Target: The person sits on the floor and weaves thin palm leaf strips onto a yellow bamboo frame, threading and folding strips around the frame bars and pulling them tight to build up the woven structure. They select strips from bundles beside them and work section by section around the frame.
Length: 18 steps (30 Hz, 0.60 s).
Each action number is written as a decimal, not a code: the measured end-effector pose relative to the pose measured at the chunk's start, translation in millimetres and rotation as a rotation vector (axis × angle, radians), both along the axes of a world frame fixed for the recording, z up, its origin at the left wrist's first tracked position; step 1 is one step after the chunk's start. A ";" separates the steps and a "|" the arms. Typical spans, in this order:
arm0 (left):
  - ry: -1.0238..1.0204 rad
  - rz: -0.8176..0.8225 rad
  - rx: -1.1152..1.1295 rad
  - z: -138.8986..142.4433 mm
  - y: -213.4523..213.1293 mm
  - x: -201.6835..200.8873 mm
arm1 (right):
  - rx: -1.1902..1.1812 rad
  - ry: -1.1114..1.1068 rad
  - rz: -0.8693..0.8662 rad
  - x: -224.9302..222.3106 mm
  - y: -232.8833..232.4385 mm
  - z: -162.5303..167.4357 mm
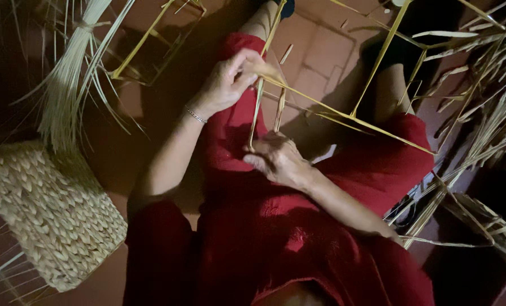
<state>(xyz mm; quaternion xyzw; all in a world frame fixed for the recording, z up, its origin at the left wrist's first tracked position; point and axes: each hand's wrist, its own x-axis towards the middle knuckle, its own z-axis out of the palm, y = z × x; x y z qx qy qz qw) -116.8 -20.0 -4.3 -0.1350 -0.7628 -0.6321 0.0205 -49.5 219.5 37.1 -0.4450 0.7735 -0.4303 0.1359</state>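
Observation:
I sit in a red garment, looking down at my lap. My left hand [229,81], with a thin bracelet at the wrist, pinches a joint of a yellow cane frame [372,72] near my knee. Lower down, my right hand [279,160] is closed on the bottom ends of thin straw strips [257,110] that run up to the left hand. The frame's long rods stretch right across my legs. What the fingertips do at the joint is hidden.
A woven straw basket [49,209] stands at the left. Above it lies a tied bundle of pale straw [66,85]. A second cane frame [145,39] rests on the terracotta tile floor [321,51]. Loose straw and reeds [485,124] pile up on the right.

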 end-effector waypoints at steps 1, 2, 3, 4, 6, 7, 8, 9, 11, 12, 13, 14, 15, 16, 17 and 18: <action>0.117 0.056 -0.110 -0.3 1.1 1.0 | -0.042 0.101 0.044 2.0 2.0 10.7; 0.237 0.113 -0.221 -0.3 1.7 1.4 | -0.084 0.205 0.089 3.7 3.3 20.0; 0.218 0.104 -0.215 -0.2 2.2 1.8 | -0.005 0.030 0.129 6.4 4.1 28.0; 0.198 0.094 -0.208 0.0 3.0 3.1 | 0.075 -0.148 0.168 10.6 5.8 34.7; 0.197 0.081 -0.207 1.2 4.0 4.4 | 0.052 -0.508 0.183 15.1 11.7 42.9; 0.213 0.076 -0.213 2.2 4.5 5.4 | -0.052 -0.694 0.155 15.1 19.0 46.3; 0.227 0.069 -0.217 3.2 5.3 6.9 | -0.159 -0.880 0.123 13.3 28.2 49.0; 0.221 0.076 -0.188 4.4 6.8 8.3 | -0.260 -0.784 0.025 3.7 42.1 51.9; 0.212 0.089 -0.131 7.2 10.7 10.2 | -0.500 -0.690 -0.224 -27.7 63.2 52.3; 0.241 0.108 -0.192 8.8 12.2 10.5 | -0.653 -0.773 -0.278 -49.2 66.0 47.6; 0.272 0.127 -0.252 10.4 13.7 10.4 | -0.818 -0.844 -0.325 -72.6 68.5 43.6; 0.303 0.146 -0.311 12.1 14.6 9.7 | -0.984 -0.897 -0.365 -97.8 70.5 39.9; 0.329 0.142 -0.351 13.8 14.7 9.6 | -1.049 -0.958 -0.372 -120.0 73.0 37.3; 0.353 0.138 -0.391 15.5 14.6 10.4 | -1.116 -1.016 -0.379 -141.2 75.2 35.1; 0.375 0.132 -0.431 16.9 14.6 10.7 | -1.144 -1.070 -0.336 -157.2 76.4 31.9; 0.383 0.127 -0.492 18.2 14.2 10.9 | -1.135 -1.077 -0.310 -164.9 77.2 27.4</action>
